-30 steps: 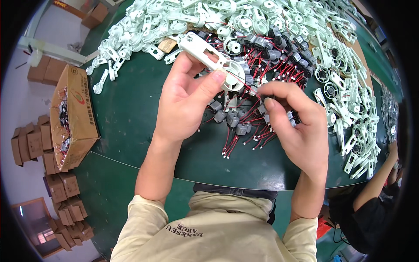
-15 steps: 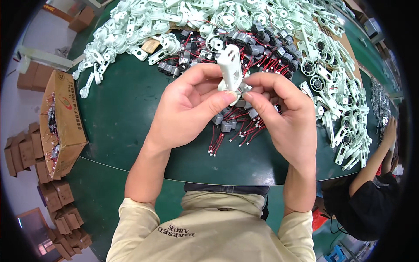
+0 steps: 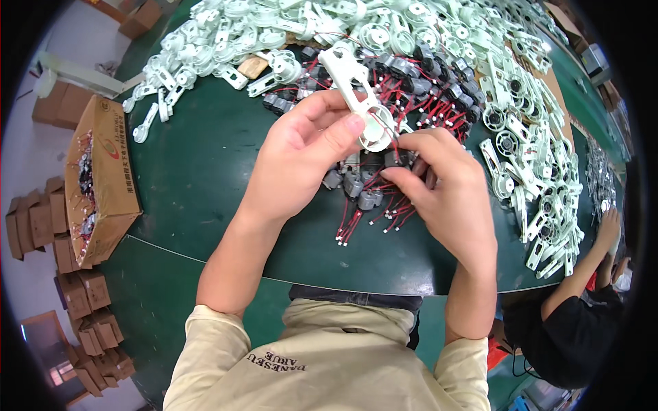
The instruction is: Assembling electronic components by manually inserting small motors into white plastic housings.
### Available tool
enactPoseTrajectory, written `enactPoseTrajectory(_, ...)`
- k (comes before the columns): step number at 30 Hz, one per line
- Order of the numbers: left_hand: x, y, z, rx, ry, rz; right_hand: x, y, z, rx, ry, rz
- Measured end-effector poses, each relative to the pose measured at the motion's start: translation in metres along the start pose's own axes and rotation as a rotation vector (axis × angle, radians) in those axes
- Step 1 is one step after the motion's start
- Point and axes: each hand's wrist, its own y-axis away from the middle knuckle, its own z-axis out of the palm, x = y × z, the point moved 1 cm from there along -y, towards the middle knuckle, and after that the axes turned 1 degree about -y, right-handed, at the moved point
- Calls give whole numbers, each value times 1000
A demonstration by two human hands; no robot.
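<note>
My left hand [image 3: 284, 168] grips a pale green plastic housing [image 3: 343, 70] between thumb and fingers. Its slotted handle points up and to the left, and its round ring end faces down toward my other hand. Just below the ring, my right hand [image 3: 456, 188] pinches a small dark motor [image 3: 395, 158] between thumb and fingertips. A thin wire runs up from the motor across the ring. Loose grey-black motors [image 3: 353, 183] with red wires and white plugs lie beneath and behind both hands.
A heap of pale green housings [image 3: 226, 41] covers the table's far side. More housings, some with dark round inserts [image 3: 506, 144], lie at right. An open carton [image 3: 113, 178] of wired parts stands at left. A co-worker's arm [image 3: 582, 264] reaches over small parts at far right.
The housing has tilted left, turning its ring into view. My right hand has moved slightly down and away from it, and the dark motor now shows between its fingers.
</note>
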Motion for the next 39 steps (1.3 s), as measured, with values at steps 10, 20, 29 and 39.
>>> enactPoseTrajectory(10, 2, 0, 3, 46, -30, 84, -6, 0, -5, 81, -137, 3)
enactPoseTrajectory(20, -7, 2, 8, -97, -17, 75, -4, 0, 2, 82, -503, 141)
enactPoseTrajectory(29, -7, 3, 15, -37, -45, 42, 1, -1, 11, 157, -131, 41)
enactPoseTrajectory(39, -3, 6, 10, -126, -39, 38, 4, -2, 15, 170, -493, 31)
